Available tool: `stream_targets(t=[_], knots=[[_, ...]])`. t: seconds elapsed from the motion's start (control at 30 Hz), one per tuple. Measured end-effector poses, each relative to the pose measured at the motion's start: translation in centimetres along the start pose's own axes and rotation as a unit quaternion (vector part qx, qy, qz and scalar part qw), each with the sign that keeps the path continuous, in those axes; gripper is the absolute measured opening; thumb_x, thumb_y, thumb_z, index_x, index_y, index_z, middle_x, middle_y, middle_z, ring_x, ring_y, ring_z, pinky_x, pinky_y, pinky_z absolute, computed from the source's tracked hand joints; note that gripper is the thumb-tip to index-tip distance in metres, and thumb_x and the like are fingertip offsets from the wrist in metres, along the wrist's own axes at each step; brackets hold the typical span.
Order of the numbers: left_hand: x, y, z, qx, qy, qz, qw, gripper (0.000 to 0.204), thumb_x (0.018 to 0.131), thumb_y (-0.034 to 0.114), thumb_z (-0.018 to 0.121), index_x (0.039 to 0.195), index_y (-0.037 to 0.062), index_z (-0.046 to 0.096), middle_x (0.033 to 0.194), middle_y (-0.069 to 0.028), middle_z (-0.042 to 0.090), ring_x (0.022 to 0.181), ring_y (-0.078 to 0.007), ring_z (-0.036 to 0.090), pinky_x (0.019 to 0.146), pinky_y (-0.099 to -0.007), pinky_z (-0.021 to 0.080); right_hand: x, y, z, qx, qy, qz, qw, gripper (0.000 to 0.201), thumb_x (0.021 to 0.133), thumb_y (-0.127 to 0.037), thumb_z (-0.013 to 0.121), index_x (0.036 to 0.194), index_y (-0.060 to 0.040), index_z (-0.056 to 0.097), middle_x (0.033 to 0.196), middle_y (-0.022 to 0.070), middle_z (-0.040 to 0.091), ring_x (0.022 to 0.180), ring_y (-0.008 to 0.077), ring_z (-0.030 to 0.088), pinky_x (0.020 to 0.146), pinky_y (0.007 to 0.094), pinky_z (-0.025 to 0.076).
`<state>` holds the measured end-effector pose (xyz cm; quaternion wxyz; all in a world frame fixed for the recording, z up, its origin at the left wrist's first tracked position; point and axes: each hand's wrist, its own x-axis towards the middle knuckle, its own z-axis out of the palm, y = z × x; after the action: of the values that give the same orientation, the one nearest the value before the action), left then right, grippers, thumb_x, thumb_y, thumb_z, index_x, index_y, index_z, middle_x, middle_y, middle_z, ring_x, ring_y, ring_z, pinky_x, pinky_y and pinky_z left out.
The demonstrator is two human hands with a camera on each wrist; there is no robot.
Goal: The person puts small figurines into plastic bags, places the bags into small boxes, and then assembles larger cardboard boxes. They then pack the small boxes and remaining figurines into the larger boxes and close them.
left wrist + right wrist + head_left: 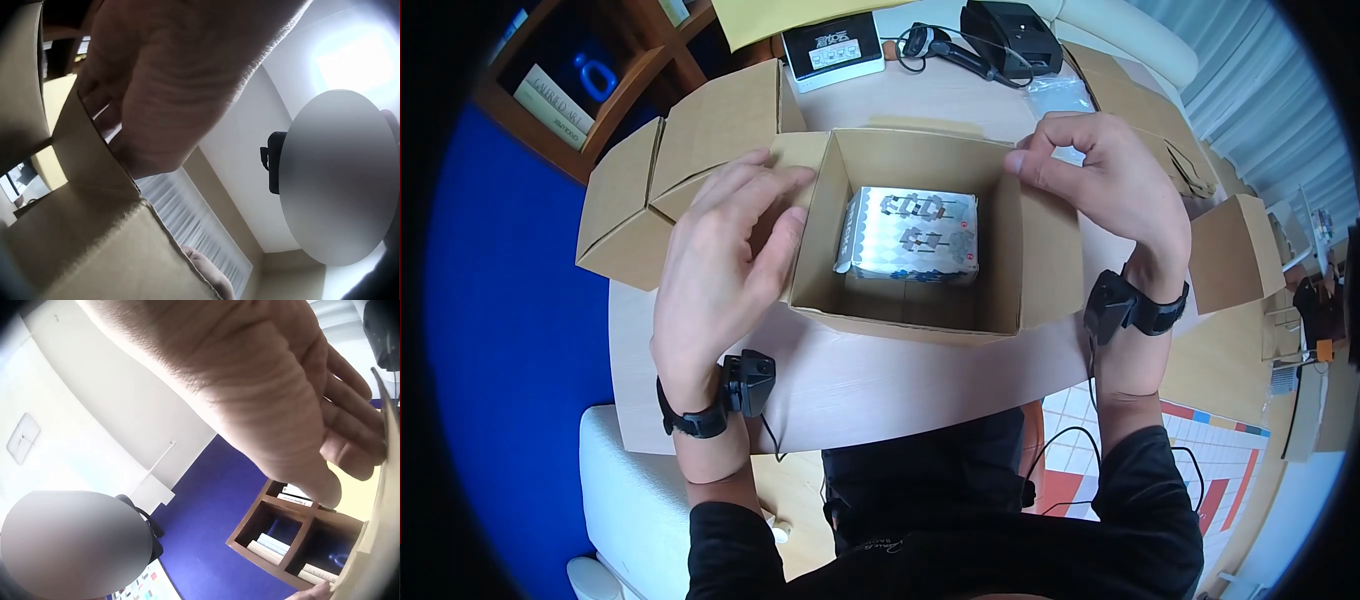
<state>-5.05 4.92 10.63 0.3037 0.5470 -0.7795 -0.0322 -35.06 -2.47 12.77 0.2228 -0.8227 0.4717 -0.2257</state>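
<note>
An open cardboard box (905, 325) stands on the table in front of me in the head view. Inside it lies a small white patterned carton (915, 235) with grey and dark drawings on top. My left hand (718, 235) rests on the box's left flap, its fingers bent a little and the thumb apart from them. At the far right corner, my right hand (1115, 175) touches the right flap (1048, 255) with thumb and bent fingers. The left wrist view has the left hand (162, 94) partly behind a flap (94, 144). In the right wrist view, fingertips meet the cardboard edge.
More cardboard boxes (715, 135) stand at the left, and another box (1235, 255) is at the right. Behind are a white device (835, 75), a handheld scanner (950, 50) and a black machine (1012, 38). Bare table (880, 390) shows in front of the box.
</note>
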Motion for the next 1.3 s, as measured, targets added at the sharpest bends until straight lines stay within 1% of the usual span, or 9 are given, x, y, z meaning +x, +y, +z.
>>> stream_targets(t=[0.17, 0.5, 0.6, 0.7, 0.83, 0.97, 1.13, 1.23, 1.3], knots=[[0.0, 1.1, 0.5, -0.055, 0.012, -0.05, 0.997, 0.026, 0.089, 0.017, 0.065, 0.11, 0.0022, 0.067, 0.092, -0.0146, 0.065, 0.075, -0.0263, 0.065, 0.062, -0.0333, 0.051, 0.4, 0.9, 0.5, -0.065, -0.013, 0.013, 0.998, 0.031, 0.084, -0.028, 0.072, 0.073, -0.0017, 0.061, 0.061, 0.0062, 0.057, 0.057, 0.0159, 0.053, 0.054, 0.0306, 0.041], [0.1, 1.3, 1.4, -0.057, -0.134, -0.064, 0.987, 0.035, 0.088, 0.021, 0.063, 0.119, 0.0032, 0.062, 0.089, -0.0158, 0.061, 0.072, -0.0298, 0.058, 0.066, -0.0336, 0.046, 0.1, 0.3, 0.9, -0.063, -0.01, 0.004, 0.998, 0.023, 0.083, -0.022, 0.076, 0.094, -0.0059, 0.063, 0.057, -0.0019, 0.043, 0.053, 0.0072, 0.04, 0.049, 0.0276, 0.032], [-0.5, 1.5, 1.1, -0.064, -0.124, -0.063, 0.988, 0.033, 0.09, 0.031, 0.061, 0.107, 0.003, 0.069, 0.073, -0.0202, 0.063, 0.059, -0.0348, 0.057, 0.059, -0.0376, 0.047, 0.2, 0.5, 1.3, -0.065, -0.018, -0.022, 0.997, 0.024, 0.084, -0.023, 0.075, 0.098, -0.0068, 0.065, 0.055, -0.0016, 0.041, 0.05, 0.0081, 0.037, 0.048, 0.0285, 0.03], [-0.4, 2.0, -0.8, -0.077, -0.247, -0.091, 0.962, 0.031, 0.092, 0.03, 0.059, 0.092, 0.0013, 0.071, 0.056, -0.0167, 0.056, 0.048, -0.0339, 0.053, 0.05, -0.0355, 0.044, 0.4, 0.0, 1.7, -0.074, -0.041, -0.038, 0.996, 0.021, 0.084, -0.024, 0.074, 0.095, -0.0072, 0.067, 0.053, -0.0008, 0.039, 0.048, 0.009, 0.034, 0.047, 0.0292, 0.027], [-1.6, 2.6, 0.3, -0.139, -0.075, -0.075, 0.985, 0.021, 0.09, 0.022, 0.064, 0.083, 0.0027, 0.071, 0.049, -0.0117, 0.053, 0.039, -0.0245, 0.048, 0.044, -0.0338, 0.039, 0.1, -1.0, 1.9, -0.067, -0.071, -0.036, 0.995, 0.018, 0.084, -0.024, 0.073, 0.089, -0.0075, 0.069, 0.051, 0.0, 0.037, 0.048, 0.0097, 0.032, 0.047, 0.0298, 0.025], [-0.6, 2.5, 0.5, -0.104, -0.021, 0.029, 0.994, 0.013, 0.086, 0.006, 0.067, 0.097, 0.0, 0.07, 0.08, -0.0088, 0.063, 0.063, -0.0116, 0.054, 0.056, -0.0252, 0.04, 0.1, -1.0, 2.3, -0.087, -0.064, -0.039, 0.993, 0.015, 0.084, -0.022, 0.073, 0.089, -0.0078, 0.07, 0.049, 0.0013, 0.037, 0.047, 0.0103, 0.033, 0.048, 0.03, 0.026], [0.3, 0.5, 2.9, -0.083, -0.029, 0.085, 0.993, 0.03, 0.087, 0.008, 0.061, 0.117, 0.0034, 0.061, 0.105, -0.0141, 0.064, 0.083, -0.0305, 0.06, 0.069, -0.0353, 0.047, -1.3, -2.8, 2.4, -0.115, -0.025, -0.028, 0.993, 0.023, 0.08, -0.017, 0.073, 0.101, -0.0079, 0.069, 0.057, 0.0037, 0.046, 0.053, 0.0147, 0.043, 0.052, 0.031, 0.032], [0.0, 0.2, 3.0, -0.122, -0.101, 0.019, 0.987, 0.029, 0.088, 0.008, 0.056, 0.116, 0.0031, 0.061, 0.107, -0.0176, 0.062, 0.091, -0.0366, 0.059, 0.076, -0.0401, 0.047, -2.0, -3.8, 2.5, -0.175, 0.07, -0.234, 0.954, 0.036, 0.074, -0.017, 0.076, 0.108, -0.0078, 0.068, 0.074, 0.0067, 0.056, 0.065, 0.0201, 0.051, 0.057, 0.0311, 0.037], [0.1, 0.1, 3.0, -0.119, -0.103, 0.02, 0.987, 0.029, 0.087, 0.007, 0.054, 0.115, 0.0024, 0.061, 0.107, -0.0194, 0.062, 0.093, -0.0383, 0.059, 0.078, -0.0414, 0.048, -3.1, -5.0, 3.3, -0.119, -0.001, -0.232, 0.965, 0.041, 0.071, -0.019, 0.078, 0.109, -0.0083, 0.068, 0.088, 0.0087, 0.06, 0.076, 0.025, 0.056, 0.064, 0.0344, 0.044]])
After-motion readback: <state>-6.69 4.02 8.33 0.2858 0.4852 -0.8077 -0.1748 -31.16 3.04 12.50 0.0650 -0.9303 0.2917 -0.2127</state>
